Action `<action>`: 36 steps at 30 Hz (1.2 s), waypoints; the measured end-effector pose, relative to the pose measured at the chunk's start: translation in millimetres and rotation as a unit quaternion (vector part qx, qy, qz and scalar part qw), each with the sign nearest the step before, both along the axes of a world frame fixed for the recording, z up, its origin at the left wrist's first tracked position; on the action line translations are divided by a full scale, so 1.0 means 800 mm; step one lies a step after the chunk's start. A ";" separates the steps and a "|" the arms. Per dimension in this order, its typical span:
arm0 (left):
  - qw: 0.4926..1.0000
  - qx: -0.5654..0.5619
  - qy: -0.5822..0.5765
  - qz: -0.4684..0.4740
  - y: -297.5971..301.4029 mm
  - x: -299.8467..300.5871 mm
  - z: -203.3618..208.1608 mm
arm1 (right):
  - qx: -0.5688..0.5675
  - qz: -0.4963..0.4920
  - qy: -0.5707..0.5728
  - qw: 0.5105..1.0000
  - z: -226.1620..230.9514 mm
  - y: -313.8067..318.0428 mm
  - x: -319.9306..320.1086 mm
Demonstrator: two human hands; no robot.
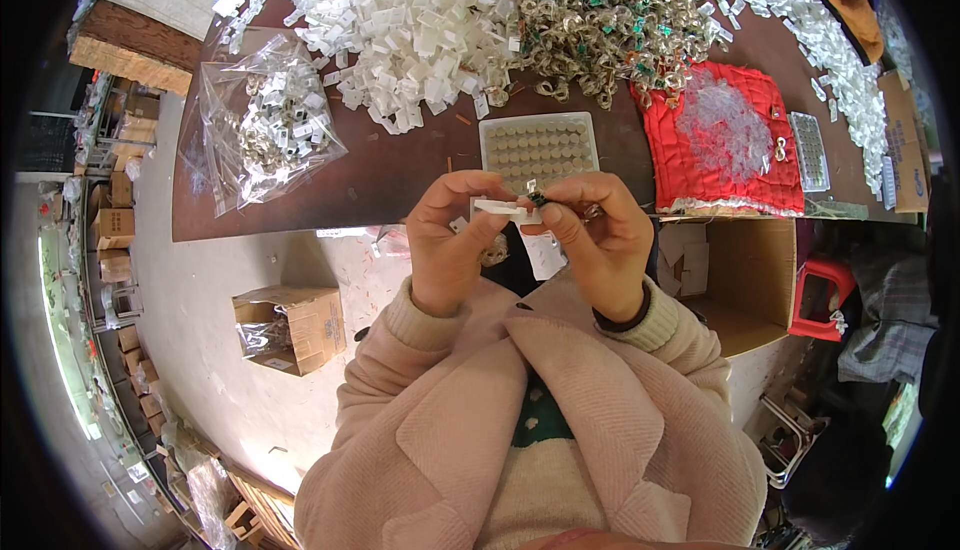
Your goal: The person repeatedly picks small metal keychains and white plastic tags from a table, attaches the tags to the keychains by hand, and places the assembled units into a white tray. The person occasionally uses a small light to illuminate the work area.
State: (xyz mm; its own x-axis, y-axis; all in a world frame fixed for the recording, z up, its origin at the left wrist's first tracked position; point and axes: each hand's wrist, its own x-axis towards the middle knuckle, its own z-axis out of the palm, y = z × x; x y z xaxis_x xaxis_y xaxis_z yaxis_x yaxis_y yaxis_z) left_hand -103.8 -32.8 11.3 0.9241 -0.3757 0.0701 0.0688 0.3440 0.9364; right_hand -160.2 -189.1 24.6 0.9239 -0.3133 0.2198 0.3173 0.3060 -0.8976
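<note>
Pale floor (190, 280) spreads below and beyond a dark reddish-brown counter (400, 165), with an open carton (318, 335) standing on it to my left. Across the counter's far side lies a big heap of white plastic pieces (400, 30), and against its right flank a heap of shiny metal parts (600, 35) flecked with green and orange. More white pieces (850, 100) trail along the right edge.

Close to my body, just past the counter's near edge, my 2 hands meet in front of my chest. My left grip (452, 240) pinches a flat white piece (495, 207) between thumb and forefinger; some loose metal loops (493, 250) show below it, and I cannot tell how they are held. My right grip (597, 238) has thumb and forefinger pressed on a small dark green and metal part (537, 196), right at the white piece's end. Whether these 2 are joined, I cannot tell.

Just beyond my fingers sits a white tray (540, 117) with rows of round items. To its left rests a clear plastic bag (215, 140) of small mixed pieces; to its right, a red cloth (780, 188) bears a clear tangled mound (725, 122), with a second tray (810, 152) beside it.
</note>
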 end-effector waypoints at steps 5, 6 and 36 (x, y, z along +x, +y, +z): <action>0.998 0.056 -0.007 0.039 -0.008 -0.017 0.004 | -0.107 -0.042 -0.030 0.993 -0.002 0.001 -0.001; 0.995 0.080 -0.027 0.056 -0.010 -0.018 0.003 | -0.109 -0.040 -0.030 0.993 -0.001 0.002 0.000; 0.997 -0.009 -0.064 0.034 -0.002 -0.015 -0.026 | -0.180 0.060 0.034 0.981 0.008 -0.030 0.004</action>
